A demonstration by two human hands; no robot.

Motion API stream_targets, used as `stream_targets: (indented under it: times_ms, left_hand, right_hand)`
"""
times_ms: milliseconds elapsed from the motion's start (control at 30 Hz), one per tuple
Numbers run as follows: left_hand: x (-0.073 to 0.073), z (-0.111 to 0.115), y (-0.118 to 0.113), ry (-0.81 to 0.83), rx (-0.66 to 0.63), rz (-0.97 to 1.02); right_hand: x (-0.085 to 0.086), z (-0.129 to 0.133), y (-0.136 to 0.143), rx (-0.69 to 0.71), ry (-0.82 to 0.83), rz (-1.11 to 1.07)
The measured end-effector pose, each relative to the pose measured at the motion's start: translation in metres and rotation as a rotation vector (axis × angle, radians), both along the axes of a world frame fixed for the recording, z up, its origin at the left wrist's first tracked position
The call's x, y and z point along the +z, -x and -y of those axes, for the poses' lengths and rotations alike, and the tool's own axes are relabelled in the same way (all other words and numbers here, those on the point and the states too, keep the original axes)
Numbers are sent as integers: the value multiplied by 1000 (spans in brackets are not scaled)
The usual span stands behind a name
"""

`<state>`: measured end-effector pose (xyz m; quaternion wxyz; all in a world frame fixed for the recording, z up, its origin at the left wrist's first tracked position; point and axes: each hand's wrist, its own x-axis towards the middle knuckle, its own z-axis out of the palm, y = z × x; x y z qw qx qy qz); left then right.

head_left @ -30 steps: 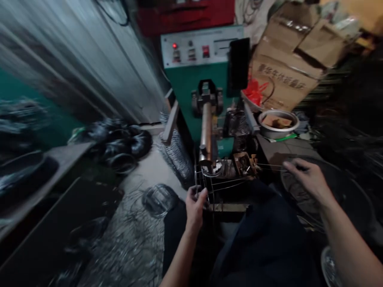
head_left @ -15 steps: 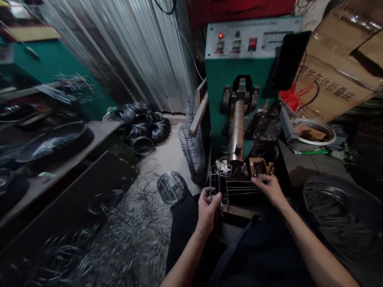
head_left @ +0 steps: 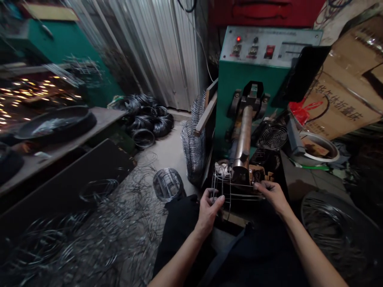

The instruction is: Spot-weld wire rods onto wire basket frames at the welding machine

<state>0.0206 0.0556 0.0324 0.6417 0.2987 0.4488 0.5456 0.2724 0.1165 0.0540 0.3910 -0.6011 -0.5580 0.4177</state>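
Pinching silvery gridded wire frame (head_left: 236, 195) with left hand (head_left: 208, 209) and right hand (head_left: 273, 195). Seemingly positioning it near grey metal cylinder (head_left: 243, 137). Probably needs steady aligning next

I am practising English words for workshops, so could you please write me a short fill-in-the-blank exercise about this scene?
1. The left hand and the right hand wear no gloves: both are ____.
2. The frame in the left hand is made of thin metal ____.
3. The glowing lamp on the machine is ____ in colour.
4. Bright orange specks appear near the picture's ____ edge.

Missing words: bare; wire; red; left.
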Motion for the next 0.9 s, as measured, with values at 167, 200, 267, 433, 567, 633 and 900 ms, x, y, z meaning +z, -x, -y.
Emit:
stream_targets:
  times_ms: [167,200,267,433,567,633,900]
  left_hand:
    - [-4,-2,-3,6,5,4]
    - [-5,-3,-3,3,7,-4]
    - [-5,-5,-4,-3,11,-9]
    - [0,-7,-6,-11,19,8]
    - [6,-7,-7,-1,5,27]
    - [8,-9,-8,2,8,26]
    - [5,-14,-9,-5,-11,27]
  right_hand:
    - [-2,-4,-2,-16,-4,4]
    - [-3,-5,-3,-24,-13,-4]
    - [-6,-7,-4,-40,-23,-29]
    - [-8,-9,-5,-43,-34,-43]
    - [-4,-10,-4,-48,-17,-33]
    - [-2,-11,-4,-57,-14,-31]
    - [-6,-12,-5,-72,-67,-25]
